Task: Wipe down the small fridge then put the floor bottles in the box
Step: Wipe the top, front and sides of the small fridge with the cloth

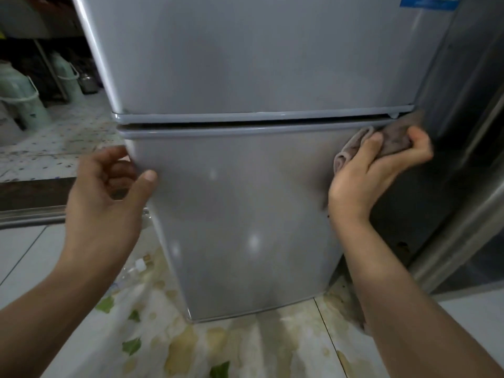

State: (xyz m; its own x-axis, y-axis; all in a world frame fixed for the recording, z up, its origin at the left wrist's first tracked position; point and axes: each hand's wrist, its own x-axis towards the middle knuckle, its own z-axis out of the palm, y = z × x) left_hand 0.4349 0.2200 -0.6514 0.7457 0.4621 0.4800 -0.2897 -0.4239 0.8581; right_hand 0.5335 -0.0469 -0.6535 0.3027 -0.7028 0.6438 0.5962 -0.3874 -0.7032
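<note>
The right hand (365, 170) holds a crumpled brown cloth (392, 141) against the small grey metal fridge (245, 186); the left hand (109, 186), fingers loosely curled, holds the door's left edge.

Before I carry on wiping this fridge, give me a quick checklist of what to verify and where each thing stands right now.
1. Cloth in hand: ok. The right hand grips the grey cloth.
2. Cloth on the surface: ok. It presses against the upper right corner of the lower door.
3. Fridge steadied: ok. The left hand holds the lower door's left edge, thumb on the front.
4. Doors closed: ok. Only a thin gap shows between the upper door and the lower one.
5. Lower door already wiped: cannot tell.
6. Floor bottles boxed: not ok. A clear bottle lies on the floor left of the fridge; no box is in view.
</note>
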